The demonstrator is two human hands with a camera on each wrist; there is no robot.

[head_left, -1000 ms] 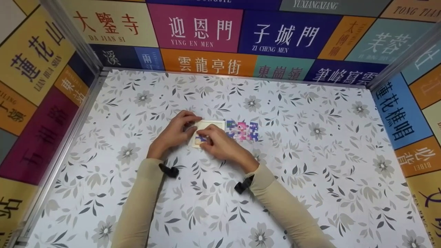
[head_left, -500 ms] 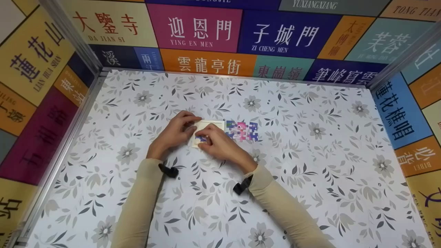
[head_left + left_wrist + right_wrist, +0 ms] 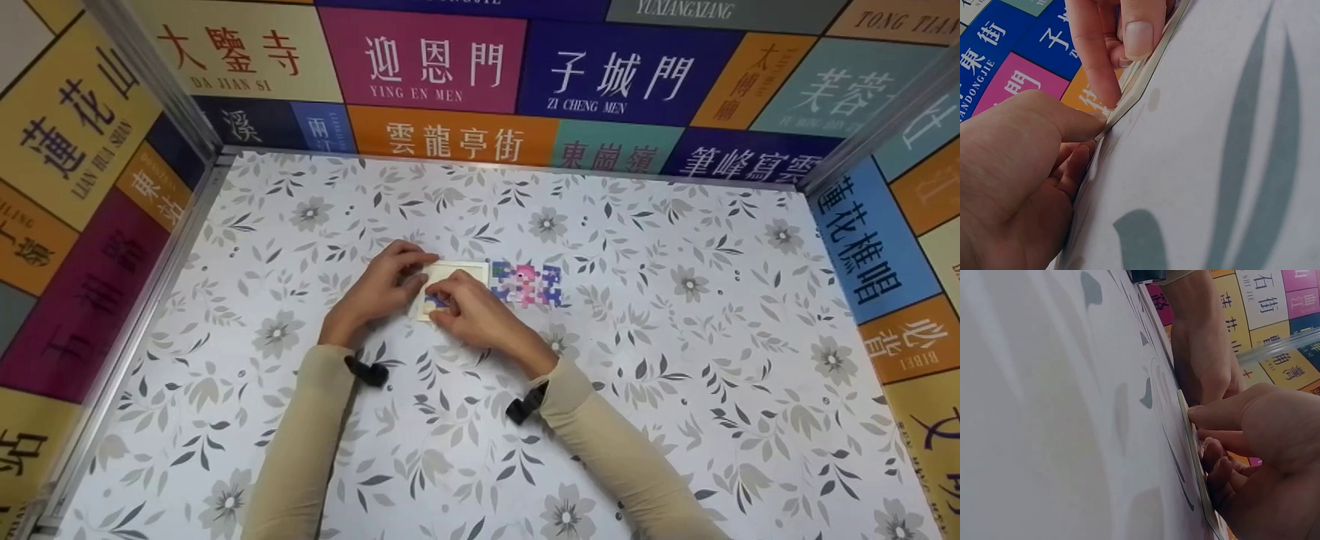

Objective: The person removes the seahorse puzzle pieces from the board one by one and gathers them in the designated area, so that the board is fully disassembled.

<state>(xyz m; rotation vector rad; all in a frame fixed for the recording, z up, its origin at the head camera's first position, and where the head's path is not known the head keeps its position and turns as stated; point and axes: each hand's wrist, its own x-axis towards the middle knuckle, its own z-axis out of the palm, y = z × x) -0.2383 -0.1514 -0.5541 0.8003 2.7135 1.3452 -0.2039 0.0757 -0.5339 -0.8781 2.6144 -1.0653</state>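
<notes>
A shallow cream puzzle tray lies flat on the table, with blue and yellowish puzzle pieces showing in its lower left part. My left hand holds the tray's left edge, thumb against the rim, other fingers curled beside it. Over the tray is my right hand, its thumb and index finger bent around a puzzle piece at the lower left corner. That piece is mostly hidden by the fingers. In the right wrist view, the remaining right fingers curl close above the tray. Joined pink and purple pieces lie right of the tray.
The table has a white covering with grey leaves and flowers. Upright panels with large coloured lettering border its back, left and right sides. A black wrist camera sits on each wrist.
My right hand has shifted very slightly left over the tray, its fingers staying at the lower left corner. The left hand, the tray and the joined pieces stay where they were.
</notes>
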